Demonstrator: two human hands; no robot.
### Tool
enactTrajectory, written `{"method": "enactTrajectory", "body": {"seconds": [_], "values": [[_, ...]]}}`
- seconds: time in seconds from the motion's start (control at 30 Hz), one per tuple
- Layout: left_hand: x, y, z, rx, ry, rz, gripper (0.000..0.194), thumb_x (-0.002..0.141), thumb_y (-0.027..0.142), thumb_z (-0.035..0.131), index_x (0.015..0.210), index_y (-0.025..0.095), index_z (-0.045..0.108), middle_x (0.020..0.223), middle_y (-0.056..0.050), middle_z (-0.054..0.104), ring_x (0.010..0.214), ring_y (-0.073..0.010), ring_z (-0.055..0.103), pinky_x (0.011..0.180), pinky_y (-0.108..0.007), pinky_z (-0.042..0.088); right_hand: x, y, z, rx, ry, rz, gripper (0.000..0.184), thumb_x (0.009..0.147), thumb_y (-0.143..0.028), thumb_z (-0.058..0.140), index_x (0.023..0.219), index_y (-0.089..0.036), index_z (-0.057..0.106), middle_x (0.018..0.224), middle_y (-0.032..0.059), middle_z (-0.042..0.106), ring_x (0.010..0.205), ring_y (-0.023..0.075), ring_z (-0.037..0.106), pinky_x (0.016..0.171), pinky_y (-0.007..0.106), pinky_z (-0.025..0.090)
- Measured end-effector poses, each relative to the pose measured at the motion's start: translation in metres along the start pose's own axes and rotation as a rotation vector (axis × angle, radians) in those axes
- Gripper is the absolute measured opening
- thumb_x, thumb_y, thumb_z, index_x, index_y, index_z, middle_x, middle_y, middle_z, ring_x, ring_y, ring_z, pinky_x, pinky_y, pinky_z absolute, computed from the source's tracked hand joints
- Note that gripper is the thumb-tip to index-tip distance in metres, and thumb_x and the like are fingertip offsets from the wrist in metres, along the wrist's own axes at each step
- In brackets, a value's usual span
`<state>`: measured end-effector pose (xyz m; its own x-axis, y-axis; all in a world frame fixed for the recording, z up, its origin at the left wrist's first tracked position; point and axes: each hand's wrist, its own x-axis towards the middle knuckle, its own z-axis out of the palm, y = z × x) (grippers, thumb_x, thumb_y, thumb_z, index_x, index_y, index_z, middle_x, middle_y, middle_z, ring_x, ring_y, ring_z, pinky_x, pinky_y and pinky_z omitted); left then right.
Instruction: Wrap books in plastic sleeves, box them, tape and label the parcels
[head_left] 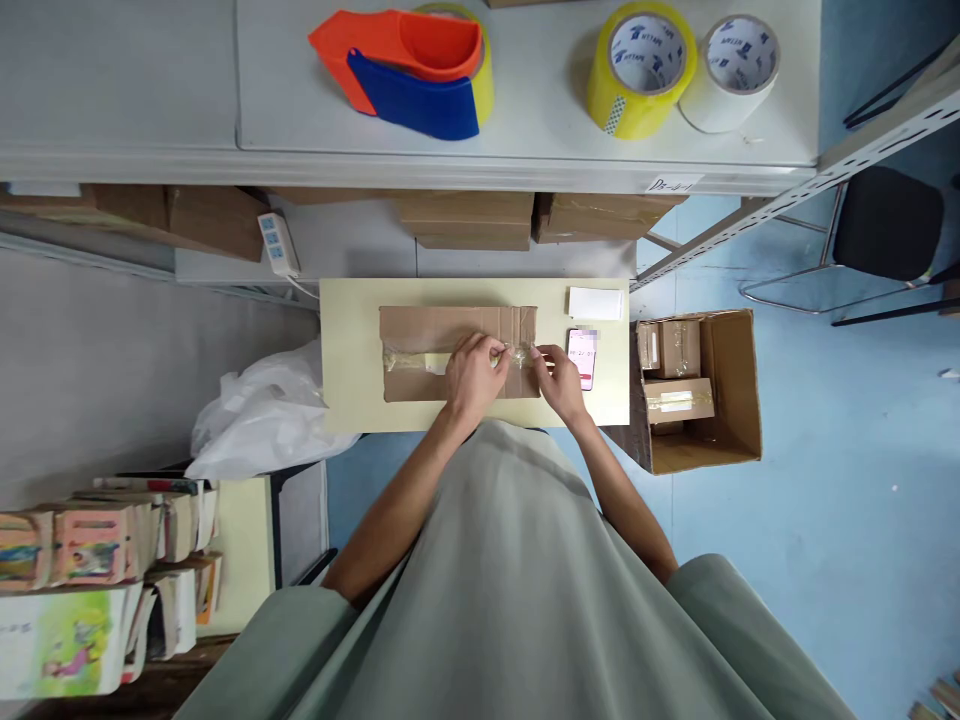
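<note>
One cardboard package (448, 328), long axis sideways, left hand (474, 374) and right hand (558, 380) pinching tape (519, 357)

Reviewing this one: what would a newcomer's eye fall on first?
Probably the orange-and-blue plastic tape dispenser on the grey shelf up top, plus the bright yellow tape roll to its right. Below, at the pale yellow table, the left hand and right hand handle taped brown cardboard.

From here the carton (450, 325) looks matt cardboard, its tape (403, 360) glossy plastic; the table (351, 340) is smooth, the bag (259, 405) crinkled plastic, the shirt (525, 570) matt cloth.
</note>
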<state>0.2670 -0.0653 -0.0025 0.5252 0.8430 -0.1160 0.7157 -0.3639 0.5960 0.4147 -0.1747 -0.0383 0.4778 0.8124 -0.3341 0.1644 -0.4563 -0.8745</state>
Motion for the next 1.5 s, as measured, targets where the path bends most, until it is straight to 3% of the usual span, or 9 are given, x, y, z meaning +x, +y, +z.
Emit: {"method": "enactTrajectory", "body": {"seconds": [0.33, 0.63, 0.9, 1.03, 1.13, 1.2, 1.3, 1.4, 1.5], "values": [[-0.010, -0.009, 0.005, -0.145, -0.106, -0.203, 0.006, 0.107, 0.028, 0.072, 0.107, 0.023, 0.074, 0.108, -0.009, 0.085, 0.092, -0.0258, 0.079, 0.087, -0.037, 0.056, 0.009, -0.002, 0.017, -0.235, 0.078, 0.003, 0.065, 0.111, -0.080, 0.042, 0.127, -0.022, 0.068, 0.130, 0.0182, 0.075, 0.120, 0.0339, 0.074, 0.103, 0.047, 0.060], [-0.023, -0.017, 0.017, 0.008, -0.114, -0.108, 0.024, 0.111, 0.028, 0.062, 0.129, 0.023, 0.077, 0.127, -0.016, 0.071, 0.115, -0.0326, 0.073, 0.096, -0.041, 0.055, 0.010, -0.003, 0.036, -0.399, 0.058, 0.031, 0.056, 0.112, -0.071, 0.049, 0.133, -0.020, 0.056, 0.135, 0.0202, 0.067, 0.109, 0.0360, 0.074, 0.087, 0.046, 0.059], [-0.026, -0.030, 0.009, 0.005, -0.149, -0.049, 0.029, 0.111, 0.030, 0.062, 0.127, 0.029, 0.086, 0.112, -0.012, 0.072, 0.110, -0.0313, 0.072, 0.100, -0.042, 0.056, 0.012, 0.004, 0.030, -0.346, 0.033, 0.006, 0.047, 0.115, -0.066, 0.043, 0.127, -0.024, 0.059, 0.133, 0.0174, 0.070, 0.102, 0.0318, 0.076, 0.088, 0.043, 0.059], [-0.028, -0.060, -0.023, -0.004, 0.058, -0.134, 0.033, 0.110, 0.040, 0.065, 0.136, 0.026, 0.080, 0.133, -0.016, 0.070, 0.127, -0.0344, 0.068, 0.113, -0.047, 0.052, 0.008, 0.006, 0.018, -0.134, 0.011, 0.045, 0.056, 0.109, -0.075, 0.049, 0.130, -0.024, 0.063, 0.130, 0.0168, 0.078, 0.112, 0.0328, 0.078, 0.097, 0.047, 0.061], [-0.030, -0.103, -0.057, 0.046, 0.256, -0.274, 0.065, 0.099, 0.050, 0.078, 0.153, 0.016, 0.065, 0.156, -0.025, 0.060, 0.145, -0.0410, 0.057, 0.123, -0.052, 0.046, 0.006, 0.007, 0.007, -0.009, 0.001, 0.074, 0.065, 0.100, -0.082, 0.062, 0.129, -0.024, 0.069, 0.134, 0.0172, 0.079, 0.123, 0.0338, 0.076, 0.104, 0.050, 0.062], [-0.030, -0.131, -0.075, 0.027, 0.196, -0.420, 0.069, 0.091, 0.056, 0.081, 0.145, 0.016, 0.067, 0.150, -0.024, 0.066, 0.135, -0.0403, 0.065, 0.114, -0.050, 0.051, 0.005, 0.007, 0.003, -0.029, 0.021, 0.089, 0.067, 0.094, -0.082, 0.068, 0.126, -0.024, 0.072, 0.138, 0.0182, 0.078, 0.124, 0.0348, 0.076, 0.105, 0.051, 0.062], [-0.027, -0.156, -0.087, -0.077, -0.014, -0.490, 0.043, 0.094, 0.065, 0.071, 0.107, 0.024, 0.074, 0.113, -0.011, 0.081, 0.105, -0.0315, 0.074, 0.092, -0.038, 0.053, 0.009, 0.004, 0.002, -0.162, 0.031, 0.112, 0.064, 0.090, -0.081, 0.074, 0.117, -0.022, 0.075, 0.127, 0.0182, 0.079, 0.111, 0.0343, 0.078, 0.098, 0.050, 0.063], [-0.020, -0.161, -0.088, -0.086, -0.076, -0.441, 0.048, 0.094, 0.070, 0.065, 0.076, 0.026, 0.062, 0.077, -0.003, 0.072, 0.083, -0.0256, 0.068, 0.075, -0.033, 0.045, 0.018, -0.002, 0.005, -0.316, 0.012, 0.102, 0.057, 0.090, -0.077, 0.075, 0.104, -0.022, 0.074, 0.111, 0.0164, 0.079, 0.095, 0.0317, 0.076, 0.088, 0.046, 0.062], [-0.011, -0.158, -0.088, -0.058, -0.054, -0.422, 0.047, 0.092, 0.066, 0.065, 0.069, 0.026, 0.058, 0.070, -0.003, 0.069, 0.080, -0.0255, 0.066, 0.071, -0.032, 0.041, 0.025, -0.009, 0.005, -0.417, -0.014, 0.048, 0.050, 0.096, -0.073, 0.069, 0.090, -0.023, 0.071, 0.101, 0.0145, 0.078, 0.085, 0.0295, 0.073, 0.081, 0.042, 0.059]]}}
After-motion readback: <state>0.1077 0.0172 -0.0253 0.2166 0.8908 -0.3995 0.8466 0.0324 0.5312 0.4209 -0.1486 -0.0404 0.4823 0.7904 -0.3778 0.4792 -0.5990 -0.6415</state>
